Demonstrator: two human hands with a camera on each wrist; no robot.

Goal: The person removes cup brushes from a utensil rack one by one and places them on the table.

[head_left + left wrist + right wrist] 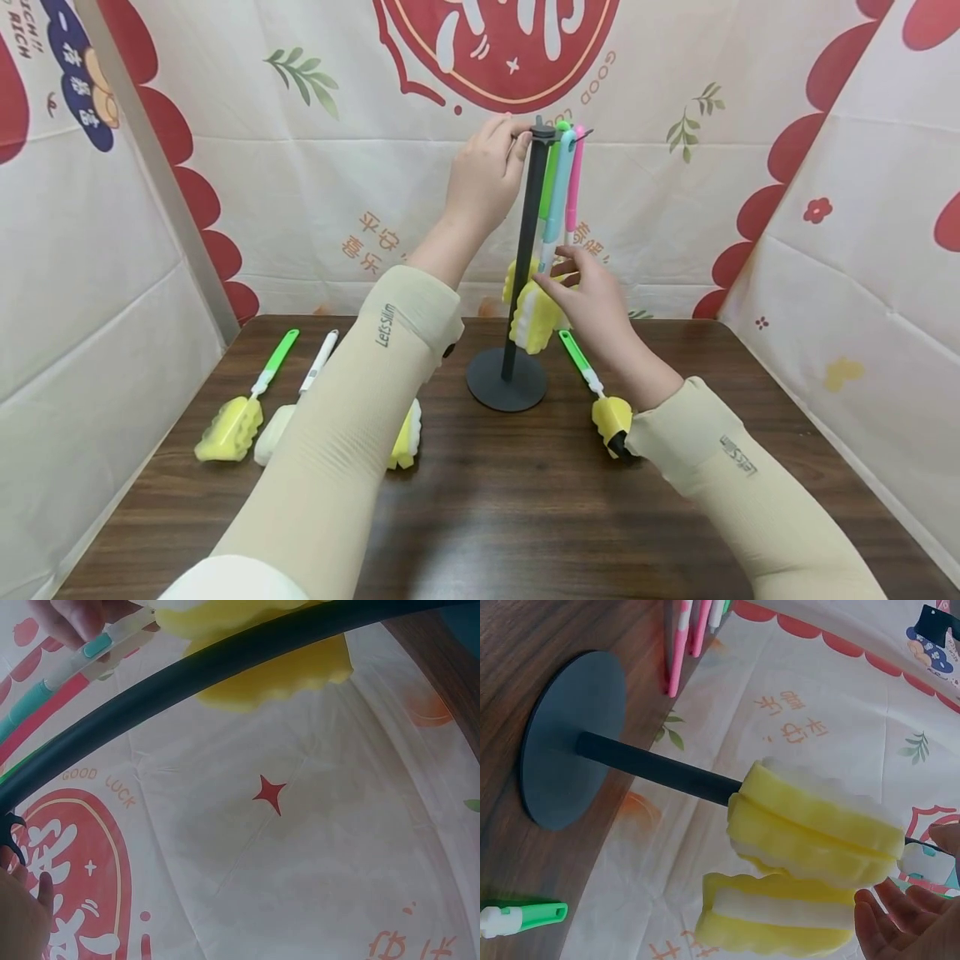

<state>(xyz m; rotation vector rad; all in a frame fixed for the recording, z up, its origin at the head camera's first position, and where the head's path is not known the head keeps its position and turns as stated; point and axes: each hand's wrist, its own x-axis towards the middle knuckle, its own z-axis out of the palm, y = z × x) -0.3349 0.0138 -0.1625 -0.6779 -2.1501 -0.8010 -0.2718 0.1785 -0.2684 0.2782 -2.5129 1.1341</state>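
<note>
A black stand (528,242) with hooks at its top rises from a round base (507,392) on the table. My left hand (487,171) pinches the stand's top beside the hooks. From the hooks hang sponge brushes with a light blue handle (558,187), a green handle (548,183) and a pink handle (574,183). My right hand (596,304) holds the blue-handled brush low on its pale neck, thumb on one side and fingers on the other. Its yellow and white sponge head (817,825) hangs beside the post, with another sponge (780,915) close by.
On the wooden table (480,533) at left lie a green-handled sponge brush (232,425) and a white-handled brush (318,362). A yellow and white sponge (406,437) shows past my left sleeve. Another green-handled brush (581,358) lies by my right forearm. Printed cloth (352,192) surrounds the table.
</note>
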